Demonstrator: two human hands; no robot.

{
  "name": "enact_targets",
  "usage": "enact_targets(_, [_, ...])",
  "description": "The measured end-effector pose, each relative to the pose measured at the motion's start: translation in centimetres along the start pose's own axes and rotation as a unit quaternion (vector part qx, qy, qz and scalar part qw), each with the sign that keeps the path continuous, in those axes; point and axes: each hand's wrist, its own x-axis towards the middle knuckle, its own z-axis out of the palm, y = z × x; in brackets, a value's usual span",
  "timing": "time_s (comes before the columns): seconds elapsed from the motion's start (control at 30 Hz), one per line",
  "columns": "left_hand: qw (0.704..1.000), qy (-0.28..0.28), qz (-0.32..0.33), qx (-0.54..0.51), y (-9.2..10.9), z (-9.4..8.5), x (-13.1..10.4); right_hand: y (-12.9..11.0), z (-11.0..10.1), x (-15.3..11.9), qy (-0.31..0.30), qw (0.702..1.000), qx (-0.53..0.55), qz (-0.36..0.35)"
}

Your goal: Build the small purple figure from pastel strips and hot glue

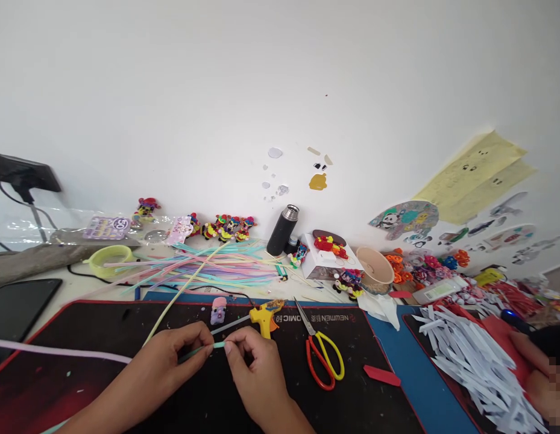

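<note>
A short stretch of mint-green pipe cleaner spans the gap between my two hands, just above the black mat. My left hand pinches it between thumb and fingers. On its other end, my right hand closes with thumb and forefinger. A yellow glue gun with a glue stick in its back lies just beyond my fingers. Near it stands a small pink-and-purple fuzzy figure. A pale yellow pipe cleaner and a lilac one run toward my left wrist, their near ends hidden.
Scissors with red and yellow handles lie right of my hands, near a red strip. Behind the mat are a pipe cleaner pile, a black flask and a bowl. Another person's arm is beside white strips.
</note>
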Motion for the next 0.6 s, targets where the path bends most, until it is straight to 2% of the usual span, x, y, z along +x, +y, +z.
enact_targets(0.33, [1.0,-0.001,-0.001,0.009,0.56,-0.03,-0.2,0.28,0.0,0.11,0.002,1.0,0.012,0.006])
enact_targets(0.6, [1.0,-0.004,0.003,0.019,-0.12,0.17,-0.07,0.69,0.2,0.08,0.003,1.0,0.008,0.004])
